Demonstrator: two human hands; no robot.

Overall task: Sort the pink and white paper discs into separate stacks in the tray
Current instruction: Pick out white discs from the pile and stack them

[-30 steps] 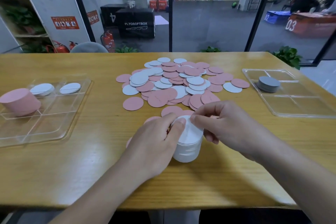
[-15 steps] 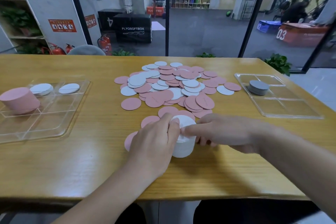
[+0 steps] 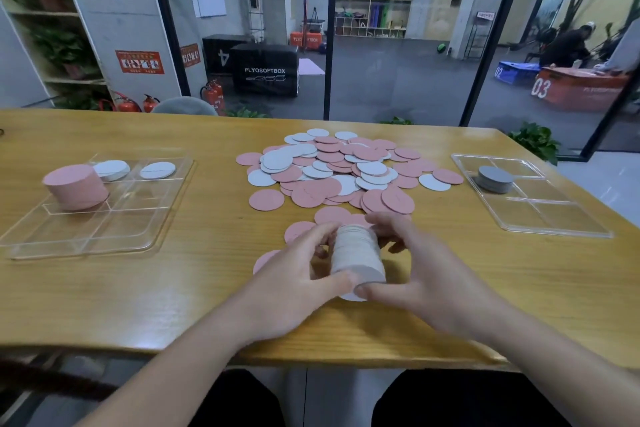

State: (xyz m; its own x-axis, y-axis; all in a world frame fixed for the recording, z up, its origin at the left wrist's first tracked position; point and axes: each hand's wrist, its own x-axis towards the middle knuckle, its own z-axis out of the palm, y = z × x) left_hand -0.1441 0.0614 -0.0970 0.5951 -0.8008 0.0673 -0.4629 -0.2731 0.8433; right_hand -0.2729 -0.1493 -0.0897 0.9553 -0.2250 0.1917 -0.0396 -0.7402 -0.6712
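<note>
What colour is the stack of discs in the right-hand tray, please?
Grey stack, in the right tray; head view.

Both hands, left [image 3: 294, 282] and right [image 3: 415, 274], curled inward.

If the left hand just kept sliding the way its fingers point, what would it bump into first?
The left hand already grips the white disc stack, so that moves with it. Its fingers point up and to the right; beyond the stack they would probably meet the right hand first, though depth is hard to judge.
</note>
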